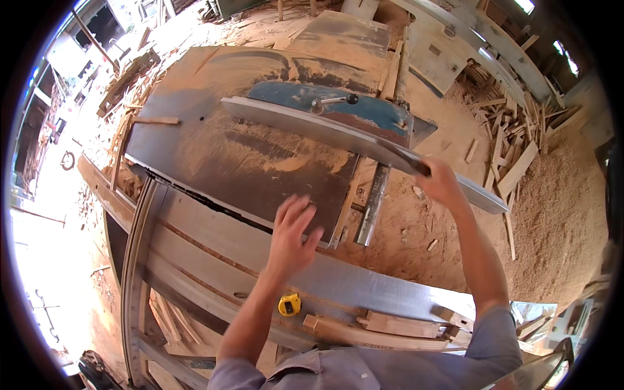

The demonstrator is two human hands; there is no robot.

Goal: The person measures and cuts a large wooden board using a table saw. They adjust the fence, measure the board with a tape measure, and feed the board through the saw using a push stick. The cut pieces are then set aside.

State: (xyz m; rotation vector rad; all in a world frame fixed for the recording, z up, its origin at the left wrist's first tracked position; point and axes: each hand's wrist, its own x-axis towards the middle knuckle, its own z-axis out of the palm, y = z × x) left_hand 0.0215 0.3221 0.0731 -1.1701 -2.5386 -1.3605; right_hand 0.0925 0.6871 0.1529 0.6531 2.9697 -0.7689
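Right hand [441, 184]: closed around the upper edge of a long grey board [338, 133], gripping it near the board's right-hand portion. The board stands on its long edge, running diagonally from upper left to lower right across the machine top, its right end projecting past the table over the sawdust.

Left hand [292, 234]: open, fingers spread, palm down, holding nothing. It hovers over or just at the near edge of the steel table [214, 156]; contact cannot be confirmed from this view.

The table is a dark metal machine surface, dusted with orange sawdust in streaks. Behind the board sits a blue fence housing [338, 107] with a small crank handle [333, 101] on top. A grey metal tube [372, 208] hangs off the table's right edge, below the board.

Nearer the person: a long grey plank [273, 260] lies across the front of the machine. On it, just below the left forearm, rests a yellow tape measure [290, 304]. To the right of that, short wooden blocks [396, 324] lie end to end.

Surroundings: floor thick with sawdust [552, 214]; a heap of wood offcuts [513, 130] on the right, well apart from the hands.
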